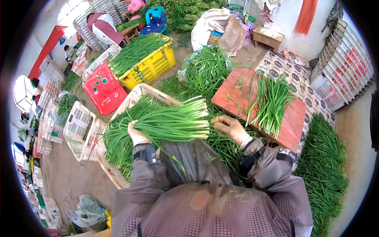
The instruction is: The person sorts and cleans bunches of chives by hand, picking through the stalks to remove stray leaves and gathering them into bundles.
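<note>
A large bunch of green stalks (173,120) with pale cut ends lies across my lap, its ends facing right. My left hand (137,133), gloved, is wrapped round the bunch at its leafy side, above a white crate (144,90) full of greens. Just right of the pale ends is my right hand (229,127), also gloved, with its fingers curled together; what they hold, if anything, is too small to make out. Beyond it, a smaller pile of stalks (271,104) rests on a red board (233,89).
A yellow crate (152,63) of greens and a red bag (103,89) stand ahead. Greens (321,166) are heaped along the right wall below stacked white crates (343,67). A person in an apron (104,29) bends over at the back left.
</note>
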`<state>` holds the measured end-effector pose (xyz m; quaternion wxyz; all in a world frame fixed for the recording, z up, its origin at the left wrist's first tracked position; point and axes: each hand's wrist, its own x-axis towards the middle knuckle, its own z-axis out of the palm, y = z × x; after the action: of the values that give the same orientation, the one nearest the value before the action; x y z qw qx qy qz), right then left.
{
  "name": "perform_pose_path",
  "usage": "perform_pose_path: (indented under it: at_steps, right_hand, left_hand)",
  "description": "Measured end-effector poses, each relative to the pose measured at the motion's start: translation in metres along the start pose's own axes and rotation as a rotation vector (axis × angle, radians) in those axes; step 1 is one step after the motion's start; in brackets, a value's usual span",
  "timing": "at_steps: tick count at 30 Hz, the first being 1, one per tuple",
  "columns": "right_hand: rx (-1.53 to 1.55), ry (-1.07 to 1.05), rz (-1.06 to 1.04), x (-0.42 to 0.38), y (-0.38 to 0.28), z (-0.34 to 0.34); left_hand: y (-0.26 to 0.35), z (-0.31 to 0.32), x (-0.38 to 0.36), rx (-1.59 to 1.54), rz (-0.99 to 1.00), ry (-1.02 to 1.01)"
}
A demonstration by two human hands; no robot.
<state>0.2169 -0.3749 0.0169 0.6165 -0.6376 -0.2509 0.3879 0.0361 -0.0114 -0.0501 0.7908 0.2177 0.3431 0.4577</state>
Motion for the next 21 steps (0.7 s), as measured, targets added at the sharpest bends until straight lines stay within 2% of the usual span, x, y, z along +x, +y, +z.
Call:
perform_pose_path:
  at_steps: [2, 4, 5, 8, 9, 10, 12, 13, 14, 16, 18, 20, 21]
  right_hand:
    - [-0.144, 0.051, -0.178, 0.003, -0.01, 0.019]
    - [-0.493, 0.079, -0.238, 0.025, -0.003, 0.028]
    - [-0.491, 0.093, -0.309, 0.028, -0.004, 0.029]
    - [-0.291, 0.158, -0.347, 0.044, 0.018, 0.025]
    - [-0.119, 0.204, -0.263, 0.04, 0.012, 0.028]
    - [-0.049, 0.229, -0.302, 0.04, 0.015, 0.022]
    - [0.079, 0.281, -0.146, 0.039, 0.019, 0.002]
    - [0.006, 0.199, -0.044, 0.035, 0.02, -0.009]
    - [-0.199, -0.017, 0.107, 0.029, 0.018, -0.024]
    - [-0.353, -0.352, 0.094, 0.01, 0.008, -0.009]
    - [-0.414, -0.446, -0.064, 0.005, 0.022, 0.019]
    - [0.067, -0.311, 0.176, -0.002, 0.008, 0.057]
    - [0.204, -0.263, 0.141, 0.007, 0.023, 0.066]
  left_hand:
    - [0.0, 0.003, -0.006, 0.016, -0.02, -0.015]
    - [0.0, 0.003, -0.005, 0.021, -0.039, -0.041]
    - [-0.002, -0.001, 0.0, 0.016, -0.047, -0.056]
    - [-0.003, -0.01, 0.009, 0.025, 0.02, -0.034]
    - [0.001, 0.001, -0.008, 0.045, 0.014, -0.024]
    - [0.001, -0.003, -0.006, 0.048, 0.027, 0.001]
    - [-0.002, -0.009, 0.0, 0.051, 0.05, 0.047]
    - [0.001, -0.001, -0.014, 0.076, 0.052, 0.057]
    - [0.001, -0.002, -0.014, 0.078, 0.026, 0.057]
    - [0.001, -0.005, -0.011, 0.081, -0.027, 0.054]
    - [-0.004, -0.011, -0.003, 0.063, -0.02, 0.024]
    - [-0.008, -0.013, 0.002, 0.062, -0.018, 0.002]
    - [-0.009, -0.01, 0.0, 0.067, 0.002, 0.001]
